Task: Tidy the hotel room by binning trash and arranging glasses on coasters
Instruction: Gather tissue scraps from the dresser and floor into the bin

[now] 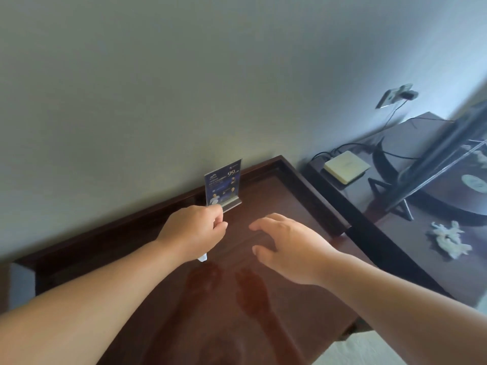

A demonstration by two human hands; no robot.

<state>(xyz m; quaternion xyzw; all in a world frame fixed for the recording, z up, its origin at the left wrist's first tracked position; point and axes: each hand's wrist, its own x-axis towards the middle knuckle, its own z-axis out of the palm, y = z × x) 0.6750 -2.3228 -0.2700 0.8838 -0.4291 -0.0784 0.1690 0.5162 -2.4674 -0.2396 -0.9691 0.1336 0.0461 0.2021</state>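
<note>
My left hand (196,230) hovers over the dark wooden desk (263,299) with its fingers curled round a small white scrap (203,257) that pokes out below the palm. Its knuckles are just in front of a blue card in a clear acrylic stand (224,186) at the wall. My right hand (287,247) floats beside it to the right, fingers spread and relaxed, holding nothing. No glasses, coasters or bin are in view.
A raised rim (311,191) borders the desk at the back and right. Beyond it a lower dark TV cabinet (411,143) carries a cream set-top box (346,166), cables, a TV stand and crumpled white paper (446,239). A wall socket (395,96) sits above.
</note>
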